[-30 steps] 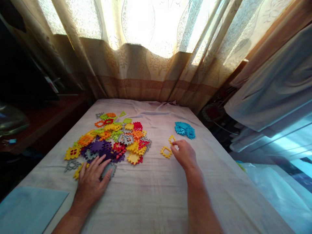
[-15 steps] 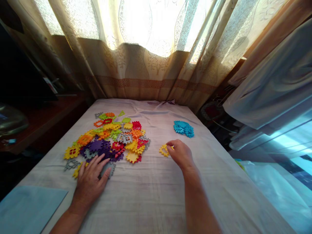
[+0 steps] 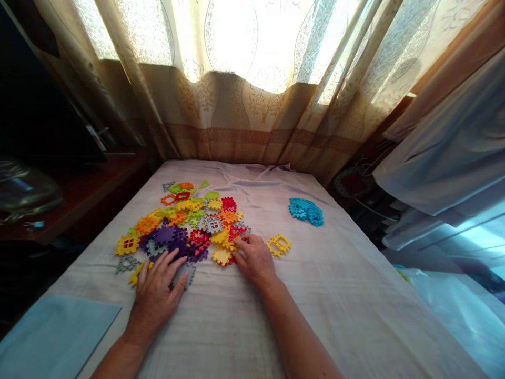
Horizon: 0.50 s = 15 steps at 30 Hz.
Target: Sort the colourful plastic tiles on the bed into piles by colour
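A mixed heap of toothed plastic building pieces point(image 3: 194, 217) in yellow, orange, red, green, purple and grey lies left of centre. My left hand point(image 3: 160, 292) rests at its near edge, fingers spread over purple and grey pieces, grasping nothing. Beside its thumb lies a grey piece point(image 3: 188, 275), partly covered. My right hand point(image 3: 256, 262) is at the heap's right edge, thumb and index finger apart, their tips at the yellow pieces point(image 3: 223, 256). To the right of that hand, a yellow frame-shaped piece point(image 3: 279, 245) lies by itself. Farther back sits a pile of blue pieces point(image 3: 306, 211).
A pale cloth point(image 3: 315, 316) with wrinkles covers the table. At the near left lies a light blue sheet point(image 3: 59, 331). Patterned curtains point(image 3: 244, 116) hang behind the far edge, white fabric point(image 3: 437, 158) hangs at right, and a dark wooden surface point(image 3: 79, 205) stands at left.
My right hand has let go of the yellow frame-shaped piece and moved left to the heap. My left hand stays in the same place on the heap. The view has shifted slightly.
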Motion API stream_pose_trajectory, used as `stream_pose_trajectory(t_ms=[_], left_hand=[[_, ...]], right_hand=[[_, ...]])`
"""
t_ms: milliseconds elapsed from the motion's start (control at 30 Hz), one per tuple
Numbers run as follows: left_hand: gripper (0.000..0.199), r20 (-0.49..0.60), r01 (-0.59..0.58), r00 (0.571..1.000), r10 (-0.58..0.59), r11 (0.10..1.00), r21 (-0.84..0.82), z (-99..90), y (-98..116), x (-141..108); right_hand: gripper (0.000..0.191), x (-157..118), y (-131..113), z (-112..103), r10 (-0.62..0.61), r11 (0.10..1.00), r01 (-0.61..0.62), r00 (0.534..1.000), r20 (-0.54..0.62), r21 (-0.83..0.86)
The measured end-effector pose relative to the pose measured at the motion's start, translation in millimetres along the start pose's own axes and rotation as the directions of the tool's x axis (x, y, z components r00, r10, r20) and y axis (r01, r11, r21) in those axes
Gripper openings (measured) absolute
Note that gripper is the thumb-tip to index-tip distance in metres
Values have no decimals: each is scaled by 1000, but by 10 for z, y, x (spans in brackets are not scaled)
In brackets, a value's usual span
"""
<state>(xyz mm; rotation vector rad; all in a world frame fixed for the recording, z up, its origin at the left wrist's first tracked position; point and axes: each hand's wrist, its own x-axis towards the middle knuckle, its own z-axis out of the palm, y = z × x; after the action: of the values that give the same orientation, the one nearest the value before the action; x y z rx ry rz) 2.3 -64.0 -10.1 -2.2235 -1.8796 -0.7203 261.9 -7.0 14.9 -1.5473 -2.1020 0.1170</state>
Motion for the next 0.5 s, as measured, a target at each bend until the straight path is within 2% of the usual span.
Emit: stream_pose_trajectory(t_ms=[133, 367, 433, 500], left_hand=[[39, -5, -5, 1000, 5, 1000, 10, -4, -4, -3], [39, 1, -4, 1000, 3, 1000, 11, -20, 1, -5], [40, 2, -3, 1000, 3, 1000, 5, -10, -7, -7], [41, -1, -6, 1000, 6, 1000, 3, 2, -18, -8]], right_hand=[[11, 9, -16, 19, -28, 999, 29, 999, -28, 34], [8, 42, -111, -88, -56, 978, 76, 993, -107, 194], [10, 69, -81, -163, -12, 962, 51, 989, -147, 267], [14, 95, 26, -254, 81, 945, -22, 982, -168, 327]])
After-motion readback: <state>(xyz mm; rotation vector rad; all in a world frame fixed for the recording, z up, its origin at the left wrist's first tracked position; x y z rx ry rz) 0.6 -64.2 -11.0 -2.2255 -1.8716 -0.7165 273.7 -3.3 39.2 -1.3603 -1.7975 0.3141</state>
